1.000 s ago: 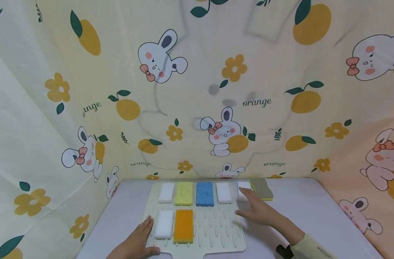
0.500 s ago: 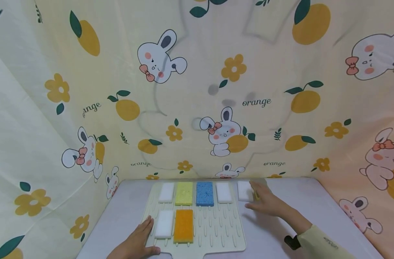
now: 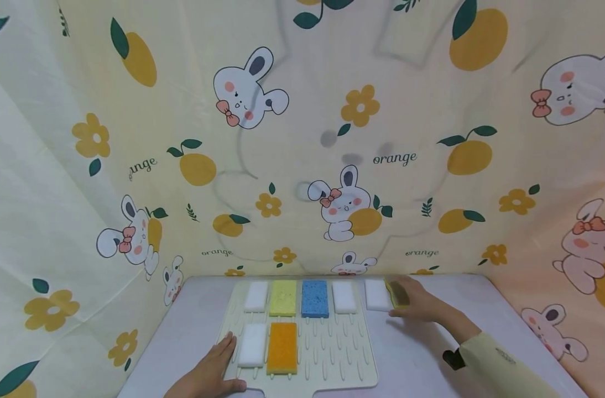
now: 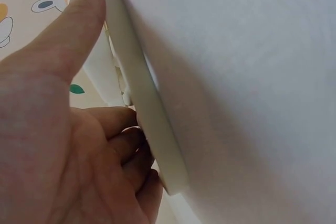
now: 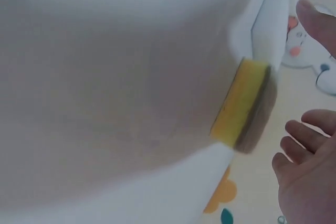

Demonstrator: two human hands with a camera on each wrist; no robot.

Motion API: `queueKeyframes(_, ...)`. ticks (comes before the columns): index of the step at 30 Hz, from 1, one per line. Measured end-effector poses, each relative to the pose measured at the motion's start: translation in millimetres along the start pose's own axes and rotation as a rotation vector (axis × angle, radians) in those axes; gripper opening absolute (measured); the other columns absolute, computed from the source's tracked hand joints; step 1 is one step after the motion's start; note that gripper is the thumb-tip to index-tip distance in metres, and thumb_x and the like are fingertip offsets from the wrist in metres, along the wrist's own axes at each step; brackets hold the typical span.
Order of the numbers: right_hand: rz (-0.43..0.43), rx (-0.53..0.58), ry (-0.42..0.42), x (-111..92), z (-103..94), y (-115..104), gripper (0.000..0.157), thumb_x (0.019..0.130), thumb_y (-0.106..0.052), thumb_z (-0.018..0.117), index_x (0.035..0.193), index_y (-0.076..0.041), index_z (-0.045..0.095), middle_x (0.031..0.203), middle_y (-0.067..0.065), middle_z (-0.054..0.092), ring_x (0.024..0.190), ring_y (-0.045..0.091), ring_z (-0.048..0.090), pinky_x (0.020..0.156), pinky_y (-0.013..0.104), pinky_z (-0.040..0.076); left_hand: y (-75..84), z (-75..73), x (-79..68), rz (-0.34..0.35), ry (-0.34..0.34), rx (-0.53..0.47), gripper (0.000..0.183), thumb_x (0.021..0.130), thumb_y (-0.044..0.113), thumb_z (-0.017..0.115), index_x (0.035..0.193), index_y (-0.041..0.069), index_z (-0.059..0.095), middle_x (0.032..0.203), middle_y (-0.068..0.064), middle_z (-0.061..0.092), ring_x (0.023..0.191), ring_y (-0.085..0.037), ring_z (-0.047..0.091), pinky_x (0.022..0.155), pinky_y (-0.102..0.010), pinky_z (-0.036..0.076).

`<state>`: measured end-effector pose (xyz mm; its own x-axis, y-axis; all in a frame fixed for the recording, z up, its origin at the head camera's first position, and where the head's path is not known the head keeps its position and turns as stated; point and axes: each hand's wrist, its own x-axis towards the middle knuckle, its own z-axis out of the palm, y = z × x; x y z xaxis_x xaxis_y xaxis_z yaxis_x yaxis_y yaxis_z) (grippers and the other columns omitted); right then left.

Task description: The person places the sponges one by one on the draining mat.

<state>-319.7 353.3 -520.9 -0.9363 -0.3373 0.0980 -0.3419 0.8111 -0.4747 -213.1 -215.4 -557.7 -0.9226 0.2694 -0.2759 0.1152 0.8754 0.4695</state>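
My left hand (image 3: 209, 366) rests at the left front corner of a cream ribbed board (image 3: 337, 359); its fingers and thumb (image 4: 86, 14) touch the edge. On the board are a yellow sponge (image 3: 282, 297), a blue sponge (image 3: 314, 298), an orange sponge (image 3: 282, 348) and white sponges (image 3: 253, 345). At the back right, my right hand (image 3: 416, 299) hovers over a grey-and-yellow sponge (image 3: 400, 296), partly covering it in the head view. In the right wrist view its fingers (image 5: 302, 140) are spread apart, with a gap to that sponge.
A white sponge (image 3: 377, 294) lies on the white table (image 3: 462, 298) between the board and the grey-and-yellow sponge. Behind the table hangs a cream curtain (image 3: 292, 138) printed with rabbits and oranges, which also encloses both sides.
My right hand has moved right, from above the loose white sponge to the grey-and-yellow sponge. The left hand and the board have stayed in place.
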Motion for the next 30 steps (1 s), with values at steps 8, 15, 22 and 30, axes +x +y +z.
queueKeyframes(8,0.102,-0.022,-0.102,7.8,-8.5,11.8,0.120,0.082,-0.042,0.095,0.163,0.012,0.024,0.166,0.039,0.027,0.150,0.059,0.029,0.121,0.075,0.030,-0.5,0.0,-0.8,0.014,0.004,-0.004,0.118,0.081,0.060,0.088,0.164,-0.004,0.035,0.174,-0.025,0.026,0.156,-0.050,0.031,0.123,-0.071,0.028)
queueKeyframes(15,0.153,-0.019,-0.151,16.6,-15.7,21.8,0.121,0.082,-0.039,0.096,0.164,0.010,0.023,0.169,0.037,0.022,0.153,0.058,0.025,0.123,0.075,0.025,-3.6,0.3,-0.2,0.037,0.015,-0.003,0.118,0.081,0.060,0.087,0.164,-0.005,0.034,0.174,-0.025,0.026,0.156,-0.050,0.031,0.123,-0.071,0.028)
queueKeyframes(22,0.170,-0.019,-0.190,23.2,-21.0,31.9,0.123,0.082,-0.037,0.096,0.165,0.011,0.019,0.169,0.038,0.020,0.154,0.058,0.023,0.125,0.073,0.024,-2.0,-0.7,-0.4,0.040,0.005,0.004,0.117,0.082,0.061,0.087,0.164,-0.005,0.034,0.174,-0.026,0.026,0.156,-0.051,0.031,0.123,-0.071,0.028)
queueKeyframes(30,0.187,0.014,-0.222,27.6,-24.3,37.3,0.130,0.081,-0.039,0.097,0.166,0.012,0.012,0.170,0.040,0.015,0.156,0.059,0.017,0.126,0.073,0.019,1.3,-0.6,-0.3,-0.013,-0.006,0.005,0.120,0.079,0.063,0.087,0.165,-0.001,0.035,0.175,-0.023,0.026,0.156,-0.050,0.031,0.123,-0.071,0.029)
